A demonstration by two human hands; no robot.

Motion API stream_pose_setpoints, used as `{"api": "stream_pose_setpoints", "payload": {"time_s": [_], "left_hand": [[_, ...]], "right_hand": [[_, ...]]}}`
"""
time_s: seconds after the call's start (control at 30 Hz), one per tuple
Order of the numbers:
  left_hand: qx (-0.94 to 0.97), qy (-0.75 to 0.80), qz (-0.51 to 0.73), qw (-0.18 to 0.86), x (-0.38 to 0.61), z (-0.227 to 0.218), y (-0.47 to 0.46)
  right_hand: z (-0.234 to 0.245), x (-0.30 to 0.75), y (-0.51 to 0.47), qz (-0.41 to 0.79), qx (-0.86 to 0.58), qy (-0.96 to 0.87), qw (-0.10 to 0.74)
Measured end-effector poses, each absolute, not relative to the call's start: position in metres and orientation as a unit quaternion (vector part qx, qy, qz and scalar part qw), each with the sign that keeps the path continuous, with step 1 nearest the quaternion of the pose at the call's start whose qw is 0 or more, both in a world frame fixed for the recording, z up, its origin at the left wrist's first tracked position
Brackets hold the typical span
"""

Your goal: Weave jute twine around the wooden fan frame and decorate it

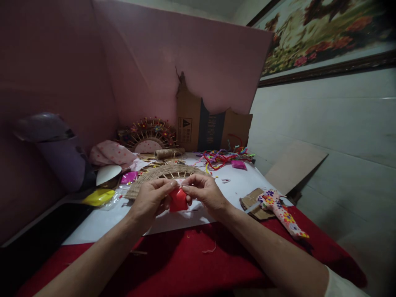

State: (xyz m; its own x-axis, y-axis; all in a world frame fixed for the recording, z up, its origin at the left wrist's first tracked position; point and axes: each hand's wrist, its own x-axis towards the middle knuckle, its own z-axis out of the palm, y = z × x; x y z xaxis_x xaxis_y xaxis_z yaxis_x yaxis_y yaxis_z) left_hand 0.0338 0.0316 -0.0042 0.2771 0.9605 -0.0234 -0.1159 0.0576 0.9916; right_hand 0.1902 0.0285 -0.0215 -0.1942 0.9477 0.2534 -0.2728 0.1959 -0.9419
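Observation:
A small shiny red packet hangs between my two hands over the front of the white sheet. My left hand pinches its upper left edge, and my right hand pinches the upper right edge. Both sets of fingertips nearly meet at the packet's top, where a pale strip shows. What is inside the packet cannot be made out. Just behind my hands lies a half-round fan shape wrapped in twine, with thin sticks across its inner curve.
A decorated stick fan and torn cardboard stand at the back. Coloured pipe cleaners and a magenta packet lie right of them. A flower-patterned glue gun rests on cardboard at right. A yellow packet lies left.

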Motion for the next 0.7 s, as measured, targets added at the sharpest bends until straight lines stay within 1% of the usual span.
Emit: {"api": "stream_pose_setpoints", "payload": {"time_s": [0.4, 0.53, 0.7], "left_hand": [[0.520, 0.396, 0.458, 0.603, 0.0346, -0.0055, 0.0308], [0.518, 0.387, 0.453, 0.613, 0.0340, -0.0038, 0.0305], [0.518, 0.365, 0.484, 0.604, 0.0332, -0.0040, 0.0322]], "right_hand": [[-0.0187, 0.1877, 0.0259, 0.528, -0.332, -0.558, 0.548], [-0.0203, 0.1891, 0.0279, 0.519, -0.329, -0.536, 0.579], [-0.0228, 0.1917, 0.0318, 0.518, -0.339, -0.509, 0.598]]}}
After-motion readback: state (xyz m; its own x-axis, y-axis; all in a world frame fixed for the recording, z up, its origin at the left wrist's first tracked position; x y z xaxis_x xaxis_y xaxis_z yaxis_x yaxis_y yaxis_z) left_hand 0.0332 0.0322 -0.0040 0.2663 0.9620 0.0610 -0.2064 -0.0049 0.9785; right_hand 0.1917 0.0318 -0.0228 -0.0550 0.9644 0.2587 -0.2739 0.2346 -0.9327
